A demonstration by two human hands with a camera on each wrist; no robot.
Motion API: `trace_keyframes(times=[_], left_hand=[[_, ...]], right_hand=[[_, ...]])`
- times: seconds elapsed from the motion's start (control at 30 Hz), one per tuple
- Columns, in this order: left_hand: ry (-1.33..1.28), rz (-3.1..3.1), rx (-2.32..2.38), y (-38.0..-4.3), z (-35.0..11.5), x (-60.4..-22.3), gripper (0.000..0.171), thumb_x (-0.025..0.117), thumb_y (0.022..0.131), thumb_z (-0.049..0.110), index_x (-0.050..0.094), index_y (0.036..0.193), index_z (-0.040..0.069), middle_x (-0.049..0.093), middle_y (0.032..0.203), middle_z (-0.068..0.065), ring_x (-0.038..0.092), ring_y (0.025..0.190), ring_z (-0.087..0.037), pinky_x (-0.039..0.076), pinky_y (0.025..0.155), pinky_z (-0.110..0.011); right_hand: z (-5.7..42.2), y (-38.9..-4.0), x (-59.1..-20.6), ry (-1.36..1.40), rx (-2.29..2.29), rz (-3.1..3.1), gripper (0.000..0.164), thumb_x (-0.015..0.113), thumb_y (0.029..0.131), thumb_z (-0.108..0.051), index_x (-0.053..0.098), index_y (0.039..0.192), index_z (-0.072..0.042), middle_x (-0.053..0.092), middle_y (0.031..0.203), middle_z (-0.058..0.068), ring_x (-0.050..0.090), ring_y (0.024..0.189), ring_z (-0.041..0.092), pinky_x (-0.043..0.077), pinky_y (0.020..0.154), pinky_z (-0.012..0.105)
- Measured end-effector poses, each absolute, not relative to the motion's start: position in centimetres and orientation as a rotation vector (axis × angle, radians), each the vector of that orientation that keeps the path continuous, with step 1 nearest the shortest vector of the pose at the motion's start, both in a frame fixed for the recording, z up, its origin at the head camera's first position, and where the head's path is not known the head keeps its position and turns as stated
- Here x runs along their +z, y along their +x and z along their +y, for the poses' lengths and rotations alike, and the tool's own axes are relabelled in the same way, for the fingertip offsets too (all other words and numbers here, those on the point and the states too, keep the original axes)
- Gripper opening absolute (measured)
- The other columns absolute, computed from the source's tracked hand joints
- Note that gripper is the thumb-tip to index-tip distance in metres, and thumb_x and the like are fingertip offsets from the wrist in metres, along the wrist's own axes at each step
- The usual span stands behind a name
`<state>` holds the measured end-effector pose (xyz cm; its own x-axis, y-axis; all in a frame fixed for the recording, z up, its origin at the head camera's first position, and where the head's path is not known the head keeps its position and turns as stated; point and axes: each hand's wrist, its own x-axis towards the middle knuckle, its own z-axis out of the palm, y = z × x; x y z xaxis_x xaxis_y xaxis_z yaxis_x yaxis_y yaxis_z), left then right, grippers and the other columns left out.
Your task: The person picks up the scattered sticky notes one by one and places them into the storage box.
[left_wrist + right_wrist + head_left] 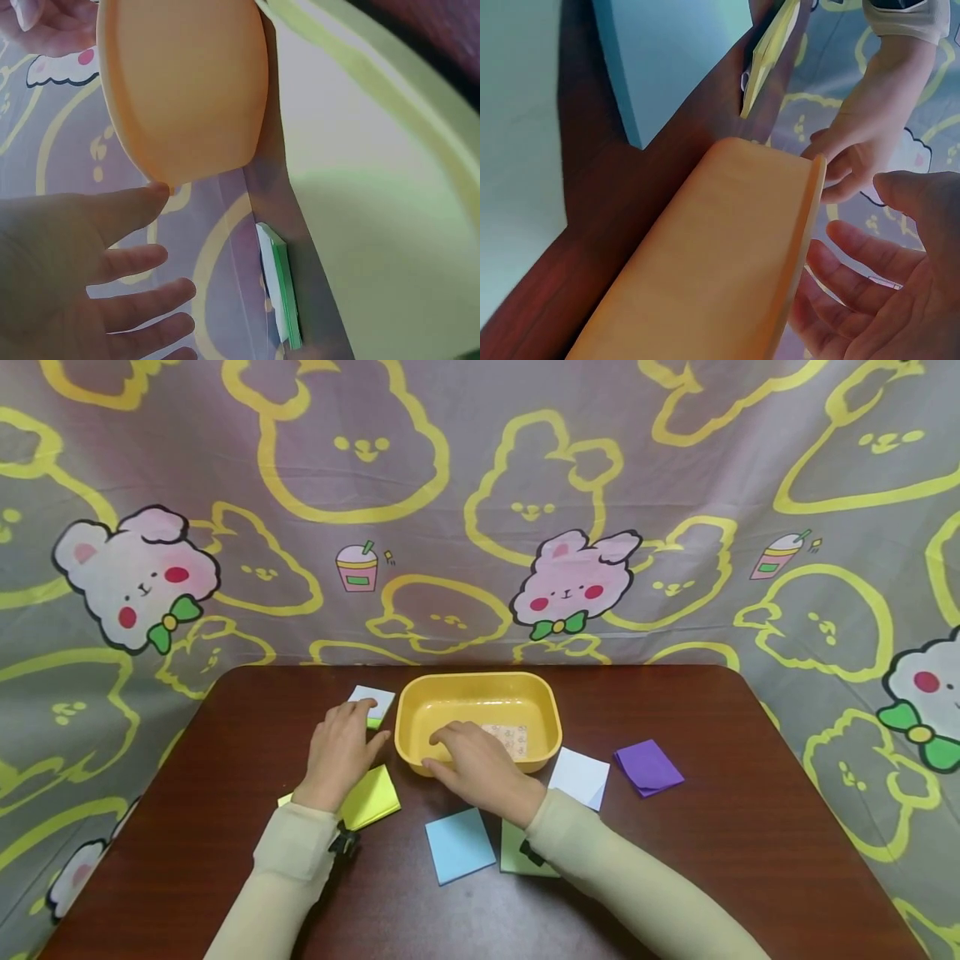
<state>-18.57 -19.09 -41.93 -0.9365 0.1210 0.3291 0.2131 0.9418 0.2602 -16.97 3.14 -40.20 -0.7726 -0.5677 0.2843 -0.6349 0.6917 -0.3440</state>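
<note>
A yellow plastic basin (480, 676) stands at the back middle of the table, with a beige patterned paper piece (513, 742) on its floor. My right hand (476, 768) hovers over the basin's near side, fingers loosely bent and holding nothing. In the right wrist view its fingertips (821, 259) come close to the basin's rim. Left of the basin, my left hand (337, 753) hangs with fingers spread and grasps nothing. A white-topped pad with a green edge (375, 700) lies just beyond its fingertips. Beside its wrist is a yellow paper pad (375, 797).
Near the front lie a light blue pad (459, 847) and a pale green pad (513, 853), partly under the right wrist. A white pad (581, 779) and a purple pad (648, 768) lie right of the basin. A patterned curtain (450, 552) hangs behind the table.
</note>
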Motion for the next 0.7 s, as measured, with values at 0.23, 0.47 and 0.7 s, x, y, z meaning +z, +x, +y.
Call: trace_keyframes(times=[0.23,0.47,0.7], left_hand=[[-0.255,-2.817,-0.415,-18.9,-19.2,-42.1,0.053,0.067,0.083,0.035,0.057,0.122,0.001,0.061,0.114,-0.023,0.053,0.104,-0.042,0.045,0.079,-0.056],[-0.247,-2.845,-0.391,-19.2,-19.3,-41.9,0.055,0.066,0.083,0.037,0.056,0.124,0.001,0.060,0.115,-0.023,0.052,0.105,-0.042,0.045,0.080,-0.055],[-0.219,-2.905,-0.384,-19.6,-19.6,-41.7,0.058,0.065,0.084,0.038,0.054,0.127,0.000,0.058,0.118,-0.024,0.049,0.110,-0.043,0.043,0.083,-0.057]], right_hand=[[2.5,-17.0,-40.1,0.986,0.621,-2.757,0.039,0.056,0.090,-0.042,0.067,0.108,-0.009,0.067,0.102,0.004,0.059,0.091,0.016,0.049,0.077,0.031],[1.8,-17.1,-39.9,1.008,0.615,-2.751,0.038,0.056,0.090,-0.041,0.067,0.107,-0.009,0.067,0.102,0.005,0.059,0.092,0.016,0.048,0.078,0.030],[1.3,-17.2,-39.8,1.021,0.589,-2.732,0.038,0.056,0.090,-0.041,0.068,0.106,-0.009,0.067,0.099,0.004,0.059,0.088,0.016,0.049,0.074,0.030]])
